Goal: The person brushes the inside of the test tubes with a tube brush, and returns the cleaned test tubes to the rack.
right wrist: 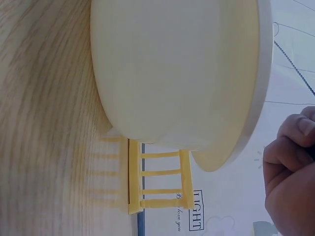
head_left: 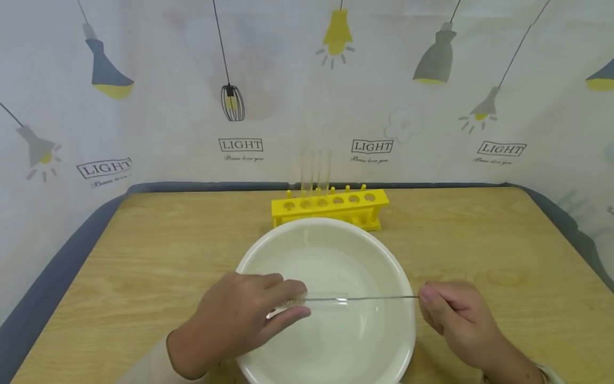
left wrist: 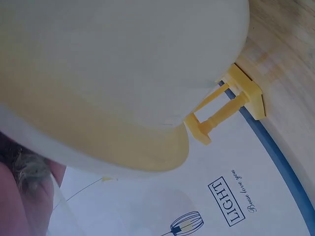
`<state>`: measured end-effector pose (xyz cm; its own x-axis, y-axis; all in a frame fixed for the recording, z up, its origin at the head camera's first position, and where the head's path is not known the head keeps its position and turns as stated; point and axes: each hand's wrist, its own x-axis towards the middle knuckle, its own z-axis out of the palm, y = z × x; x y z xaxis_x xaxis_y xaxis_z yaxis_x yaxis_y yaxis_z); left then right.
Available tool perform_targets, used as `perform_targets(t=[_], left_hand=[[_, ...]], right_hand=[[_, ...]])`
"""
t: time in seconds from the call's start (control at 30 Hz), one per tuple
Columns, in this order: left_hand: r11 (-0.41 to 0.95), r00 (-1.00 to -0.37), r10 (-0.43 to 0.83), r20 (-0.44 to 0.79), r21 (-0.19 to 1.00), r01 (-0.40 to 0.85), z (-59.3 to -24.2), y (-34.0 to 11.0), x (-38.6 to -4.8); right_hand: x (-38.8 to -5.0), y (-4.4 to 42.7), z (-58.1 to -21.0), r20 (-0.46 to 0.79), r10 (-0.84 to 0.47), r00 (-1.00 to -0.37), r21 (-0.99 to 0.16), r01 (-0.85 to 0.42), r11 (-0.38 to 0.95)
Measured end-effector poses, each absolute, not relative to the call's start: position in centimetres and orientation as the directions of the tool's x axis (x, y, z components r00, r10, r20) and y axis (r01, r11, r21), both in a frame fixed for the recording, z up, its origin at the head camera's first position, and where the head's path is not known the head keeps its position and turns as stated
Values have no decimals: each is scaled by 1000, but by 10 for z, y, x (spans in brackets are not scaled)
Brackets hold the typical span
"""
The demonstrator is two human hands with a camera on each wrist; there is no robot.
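Observation:
Over the white basin (head_left: 326, 256), my left hand (head_left: 240, 306) holds a clear glass test tube (head_left: 339, 302) lying level. Inside the tube is a test tube brush, its twisted wire handle (head_left: 384, 297) coming out of the mouth toward the right. Beyond the basin's right rim, my right hand (head_left: 462, 320) grips the end of that wire with curled fingers. The left wrist view shows the brush's bristles (left wrist: 32, 172) by the left fingers, and the right wrist view shows the wire (right wrist: 295, 69) near the right fist (right wrist: 295, 172).
Behind the basin stands a yellow test tube rack (head_left: 331, 211) with two clear test tubes (head_left: 324, 170) upright in it. The wooden table (head_left: 158, 250) reaches back to a curtain (head_left: 288, 64) printed with lamps.

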<state>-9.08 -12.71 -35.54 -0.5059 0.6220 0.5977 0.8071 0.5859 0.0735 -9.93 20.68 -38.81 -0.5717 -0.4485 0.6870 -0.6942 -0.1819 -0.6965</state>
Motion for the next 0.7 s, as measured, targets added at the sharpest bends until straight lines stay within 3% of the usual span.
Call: perform_targets(t=[0.23, 0.47, 0.7], left_hand=[[576, -489, 618, 616, 69, 815, -357, -127, -94], [578, -500, 616, 609, 82, 812, -357, -129, -95], [592, -506, 613, 607, 72, 803, -356, -131, -95]], right_hand=[[-102, 209, -389, 678, -434, -593, -723, -643, -252], [-105, 212, -390, 655, -426, -624, -744, -631, -219], [-106, 215, -391, 664, -426, -615, -737, -633, -235]])
